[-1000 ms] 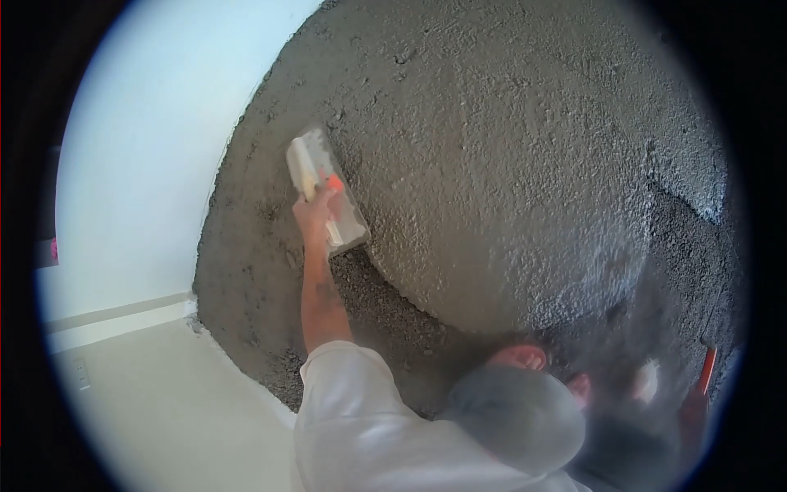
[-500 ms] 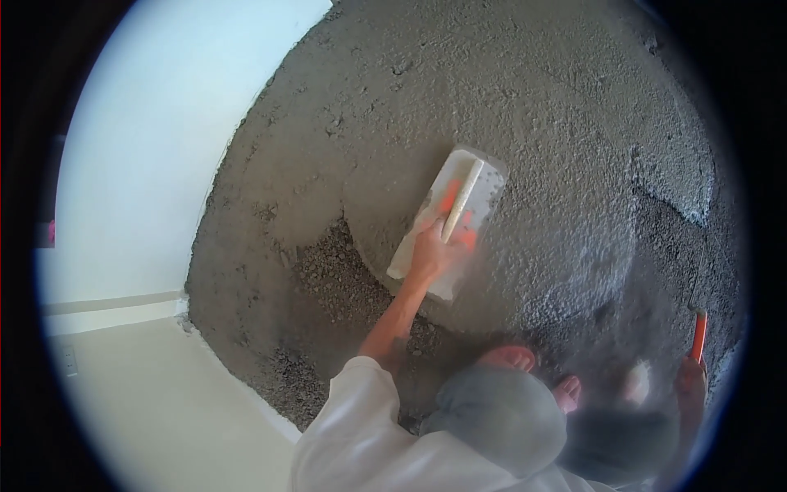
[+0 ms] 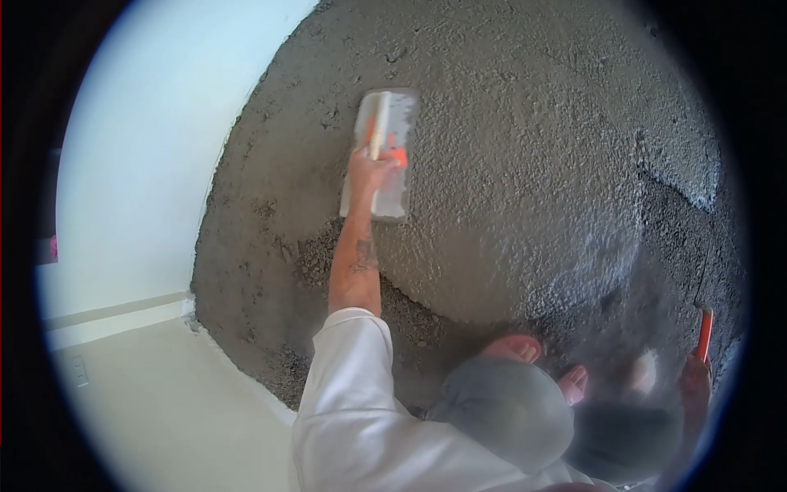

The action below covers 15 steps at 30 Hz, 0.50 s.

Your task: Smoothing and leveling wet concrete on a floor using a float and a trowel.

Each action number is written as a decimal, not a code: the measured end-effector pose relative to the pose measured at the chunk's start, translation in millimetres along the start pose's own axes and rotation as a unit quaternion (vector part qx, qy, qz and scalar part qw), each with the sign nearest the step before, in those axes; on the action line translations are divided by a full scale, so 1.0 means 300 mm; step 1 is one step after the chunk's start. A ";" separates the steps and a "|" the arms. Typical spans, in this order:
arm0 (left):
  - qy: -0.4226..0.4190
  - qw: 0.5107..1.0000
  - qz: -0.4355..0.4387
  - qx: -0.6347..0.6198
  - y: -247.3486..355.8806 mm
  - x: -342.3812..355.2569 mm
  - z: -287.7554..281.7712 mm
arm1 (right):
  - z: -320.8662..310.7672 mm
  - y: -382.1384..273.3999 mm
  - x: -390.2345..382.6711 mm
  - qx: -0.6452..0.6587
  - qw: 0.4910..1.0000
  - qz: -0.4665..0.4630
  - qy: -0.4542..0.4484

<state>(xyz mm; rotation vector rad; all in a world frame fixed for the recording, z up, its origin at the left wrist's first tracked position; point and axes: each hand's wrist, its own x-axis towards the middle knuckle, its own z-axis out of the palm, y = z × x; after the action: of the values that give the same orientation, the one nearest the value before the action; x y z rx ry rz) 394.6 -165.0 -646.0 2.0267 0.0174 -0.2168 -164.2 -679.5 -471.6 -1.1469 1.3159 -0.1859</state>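
My left hand [image 3: 369, 174] grips the pale handle of a rectangular float [image 3: 397, 123] with orange mounts. Its plate lies on the wet grey mortar [image 3: 508, 172], at the left part of the smoothed patch. My left arm reaches far out and is nearly straight. At the right edge, my right hand [image 3: 695, 379] is closed round the orange handle [image 3: 704, 332] of a tool. The tool's thin metal shank shows faintly above the handle, and its far end cannot be made out against the mortar.
White wall panels [image 3: 156, 164] meet the mortar at the left, with a corner [image 3: 187, 307] at lower left. Coarse loose mortar [image 3: 414, 324] lies near my knees. A ragged step in the mortar [image 3: 676, 190] runs at the right. My sandalled foot [image 3: 516, 348] is beside my knee [image 3: 504, 410].
My left hand has swept the float forward and to the left over the mortar, and the float has turned more upright in view. My right hand has hardly moved.
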 end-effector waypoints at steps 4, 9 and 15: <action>0.096 0.992 -0.034 0.071 -0.144 -0.049 -0.174 | -0.017 -0.006 -0.060 0.005 1.000 0.008 -0.005; 0.185 0.978 -0.094 0.022 -0.180 -0.277 -0.377 | -0.047 0.003 -0.075 -0.003 1.000 0.005 -0.003; 0.181 0.978 -0.090 -0.050 -0.180 -0.348 -0.439 | -0.094 0.018 0.029 0.018 1.000 -0.002 0.025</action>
<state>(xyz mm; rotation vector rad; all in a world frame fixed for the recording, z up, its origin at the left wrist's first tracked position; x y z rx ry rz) 305.5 -14.8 -619.9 1.9386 0.4321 0.0420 -187.0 -698.4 -476.4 -1.1216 1.3493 -0.2411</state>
